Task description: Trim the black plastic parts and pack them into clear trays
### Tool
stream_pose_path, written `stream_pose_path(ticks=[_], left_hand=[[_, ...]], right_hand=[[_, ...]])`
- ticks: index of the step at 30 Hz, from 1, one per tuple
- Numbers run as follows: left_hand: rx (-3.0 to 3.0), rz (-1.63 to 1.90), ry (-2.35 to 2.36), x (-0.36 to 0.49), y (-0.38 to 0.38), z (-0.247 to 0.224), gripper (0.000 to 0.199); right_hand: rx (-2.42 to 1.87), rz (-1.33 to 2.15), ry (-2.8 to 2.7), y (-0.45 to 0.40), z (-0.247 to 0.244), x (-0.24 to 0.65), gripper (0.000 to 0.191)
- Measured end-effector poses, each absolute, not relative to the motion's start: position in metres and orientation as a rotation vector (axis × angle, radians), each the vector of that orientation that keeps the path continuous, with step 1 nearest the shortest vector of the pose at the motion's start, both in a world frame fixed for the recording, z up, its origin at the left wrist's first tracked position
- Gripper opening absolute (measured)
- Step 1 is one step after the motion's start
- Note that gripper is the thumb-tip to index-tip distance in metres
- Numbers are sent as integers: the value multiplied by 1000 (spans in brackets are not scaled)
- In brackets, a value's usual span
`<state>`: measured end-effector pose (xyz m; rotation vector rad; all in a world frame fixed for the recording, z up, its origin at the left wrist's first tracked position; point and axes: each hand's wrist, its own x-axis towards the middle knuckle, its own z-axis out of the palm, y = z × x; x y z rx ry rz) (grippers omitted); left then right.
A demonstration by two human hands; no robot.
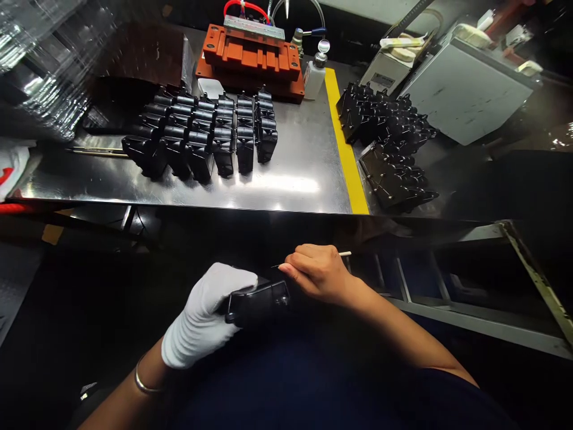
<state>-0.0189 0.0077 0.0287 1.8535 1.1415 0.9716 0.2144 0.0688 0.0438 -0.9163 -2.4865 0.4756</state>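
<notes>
My left hand (208,313), in a white glove, grips a black plastic part (259,301) over my lap, below the table's front edge. My bare right hand (316,273) pinches a thin pale stick-like tool (344,254) and holds its fine tip at the part's top edge. Both hands are close together and touch the same part.
A steel table (295,179) carries rows of black parts (206,134) at the left and a heap of black parts (387,143) right of a yellow stripe (347,149). An orange fixture (250,57), a white bottle (314,74) and a grey box (465,89) stand behind.
</notes>
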Motion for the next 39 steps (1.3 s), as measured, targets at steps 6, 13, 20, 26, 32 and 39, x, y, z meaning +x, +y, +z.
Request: stream_pose_path(ticks=[6, 13, 20, 26, 32, 39], left_hand=[[2081, 1104, 919, -20, 13, 36, 33], [1828, 855, 1089, -28, 14, 32, 18], [963, 598, 1010, -35, 19, 13, 69], [967, 610, 989, -32, 25, 9, 71], [914, 657, 962, -32, 25, 7, 75], [966, 700, 997, -24, 26, 3, 74]], right_hand=[[-770, 1010, -2478, 69, 54, 220, 47], [-604, 1097, -2414, 69, 53, 220, 54], [-534, 533, -2562, 76, 55, 202, 61], [-472, 403, -2609, 78, 50, 195, 60], [-534, 326, -2519, 79, 48, 192, 63], [-533, 279, -2426, 78, 42, 192, 64]])
